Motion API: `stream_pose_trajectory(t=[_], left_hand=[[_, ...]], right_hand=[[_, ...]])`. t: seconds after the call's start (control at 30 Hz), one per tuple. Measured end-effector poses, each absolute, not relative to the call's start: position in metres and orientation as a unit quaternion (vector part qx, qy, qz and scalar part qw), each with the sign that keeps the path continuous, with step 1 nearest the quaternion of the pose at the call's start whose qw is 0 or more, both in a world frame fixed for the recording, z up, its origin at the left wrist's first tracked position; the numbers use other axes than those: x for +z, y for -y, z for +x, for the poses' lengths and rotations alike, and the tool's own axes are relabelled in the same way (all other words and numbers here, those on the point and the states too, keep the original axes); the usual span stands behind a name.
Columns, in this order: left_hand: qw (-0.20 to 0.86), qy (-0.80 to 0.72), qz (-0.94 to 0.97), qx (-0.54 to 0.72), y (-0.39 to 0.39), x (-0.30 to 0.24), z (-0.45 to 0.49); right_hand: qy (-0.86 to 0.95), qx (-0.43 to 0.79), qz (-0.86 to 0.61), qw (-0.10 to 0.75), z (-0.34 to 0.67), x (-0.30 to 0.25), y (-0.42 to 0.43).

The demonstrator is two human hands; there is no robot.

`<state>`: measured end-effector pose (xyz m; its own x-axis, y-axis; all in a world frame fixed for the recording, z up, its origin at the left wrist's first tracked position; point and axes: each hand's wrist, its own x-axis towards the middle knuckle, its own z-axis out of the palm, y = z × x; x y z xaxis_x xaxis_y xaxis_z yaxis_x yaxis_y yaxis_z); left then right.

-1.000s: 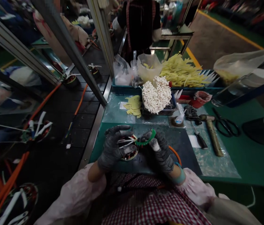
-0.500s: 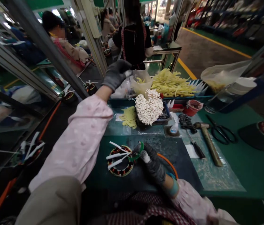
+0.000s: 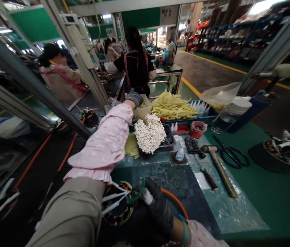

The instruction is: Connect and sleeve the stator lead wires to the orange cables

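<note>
Dropped from its raised spot of half a second ago, the left hand [image 3: 134,98] now dips into a clear bag [image 3: 145,111] at the far side of the worktop [image 3: 263,192]; its fingers are hidden, so I cannot tell their grip. Nearest, the right hand [image 3: 159,207] pinches a green ring [image 3: 141,183] at the stator [image 3: 120,214]. Farther off stands a white tube bundle [image 3: 150,133], with a hammer [image 3: 219,168] to its right.

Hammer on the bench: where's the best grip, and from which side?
Hammer handle, near half, from above. It lies flat, head at the far end, handle slanting near-right. Scissors lie right of the head and a screwdriver lies to the left, so the near half looks clearest.
</note>
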<state>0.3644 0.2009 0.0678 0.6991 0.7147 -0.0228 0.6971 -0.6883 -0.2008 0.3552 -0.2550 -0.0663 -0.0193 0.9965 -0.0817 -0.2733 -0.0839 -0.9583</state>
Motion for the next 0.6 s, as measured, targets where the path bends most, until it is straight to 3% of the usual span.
stream_pose_trajectory(t=[0.3,0.5,0.57,0.6], left_hand=[[0.196,0.356,-0.913,0.018,-0.165,0.100,0.313],[0.096,0.457,-0.871,-0.150,-0.114,0.118,0.277],[0.055,0.435,-0.878,-0.194,-0.072,0.109,0.249],[-0.021,0.389,-0.881,-0.268,-0.043,0.100,0.232]], right_hand=[[0.380,0.581,-0.452,0.559,0.353,-0.080,0.252],[0.402,0.525,-0.478,0.578,0.356,-0.080,0.245],[0.416,0.495,-0.484,0.590,0.356,-0.079,0.239],[0.423,0.481,-0.488,0.593,0.354,-0.078,0.236]])
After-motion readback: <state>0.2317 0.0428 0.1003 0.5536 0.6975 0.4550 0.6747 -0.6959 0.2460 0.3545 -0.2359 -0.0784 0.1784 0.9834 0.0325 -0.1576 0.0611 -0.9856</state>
